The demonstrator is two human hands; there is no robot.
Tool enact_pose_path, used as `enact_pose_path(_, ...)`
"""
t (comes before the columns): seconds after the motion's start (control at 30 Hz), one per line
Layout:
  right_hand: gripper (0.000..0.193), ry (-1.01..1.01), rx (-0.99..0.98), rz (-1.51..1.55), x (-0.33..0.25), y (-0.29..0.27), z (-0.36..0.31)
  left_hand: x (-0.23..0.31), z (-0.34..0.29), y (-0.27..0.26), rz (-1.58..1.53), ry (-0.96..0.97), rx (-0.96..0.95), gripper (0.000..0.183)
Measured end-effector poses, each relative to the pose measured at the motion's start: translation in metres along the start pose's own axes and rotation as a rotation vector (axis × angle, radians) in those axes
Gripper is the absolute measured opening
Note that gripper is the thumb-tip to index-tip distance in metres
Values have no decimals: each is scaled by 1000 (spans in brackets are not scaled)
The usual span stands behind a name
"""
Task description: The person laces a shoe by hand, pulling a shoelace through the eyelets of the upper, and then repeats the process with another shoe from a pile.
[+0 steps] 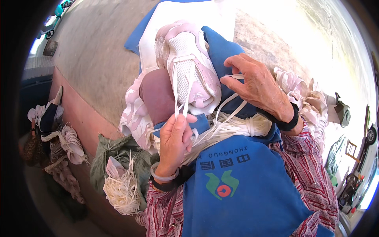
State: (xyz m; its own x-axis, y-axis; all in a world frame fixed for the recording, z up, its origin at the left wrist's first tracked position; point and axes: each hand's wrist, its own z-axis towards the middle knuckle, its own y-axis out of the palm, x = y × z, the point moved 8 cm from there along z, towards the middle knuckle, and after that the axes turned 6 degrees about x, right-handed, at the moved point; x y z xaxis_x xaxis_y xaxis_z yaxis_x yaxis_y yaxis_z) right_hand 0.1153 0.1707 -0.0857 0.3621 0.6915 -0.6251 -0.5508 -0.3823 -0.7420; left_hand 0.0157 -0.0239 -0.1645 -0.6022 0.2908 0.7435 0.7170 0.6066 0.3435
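Note:
A pink and white mesh sneaker upper point(204, 75) lies in front of me with its toe pointing away. Two strands of white shoelace point(189, 89) run from its front eyelets down toward me. At their lower ends my left hand point(175, 136) is closed, pinching the strands between thumb and fingers. To the right of the shoe, my right hand point(260, 85) is raised, a lace end between its curled thumb and forefinger. Below that hand, loose lace curves down to a tied bundle of white laces point(256, 125) across my lap.
Pink and white shoe pieces point(132, 106) pile at the left, with more point(304, 89) beyond my right wrist. A mauve rounded pad point(158, 94) sits beside the shoe. A blue apron point(241, 185) covers my lap. A green sack point(102, 158) and a lace tangle point(123, 187) lie lower left.

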Motion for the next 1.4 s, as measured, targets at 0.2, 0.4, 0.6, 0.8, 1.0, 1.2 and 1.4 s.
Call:
enact_pose_path(0.2, 22, 293, -309, 261, 10, -23, -14, 49, -28, -8, -272, 243, -221, 36)
enact_pose_path(0.4, 17, 145, -547, 483, -28, -1, -42, 89, -46, -20, -751, 417, -373, 44)
enact_pose_path(0.6, 25, 163, -499, 620, -36, 17, -34, 94, -82, 30, -252, 450, -989, 39)
enact_pose_path(0.8, 56, 620, -713, 906, -14, 4, -56, 101, -87, 26, -228, 566, -964, 28)
enact_pose_path(1.0, 17, 724, -28, 1092, 39, -23, -40, 75, -94, 65, -224, 332, -1132, 30)
enact_pose_path(1.2, 29, 562, -663, 530, -11, 19, -64, 55, -92, 94, -21, 67, -1282, 36)
enact_pose_path(1.4, 38, 370, -268, 615, -40, 23, -24, 58, -94, 72, -6, 267, -1240, 34)
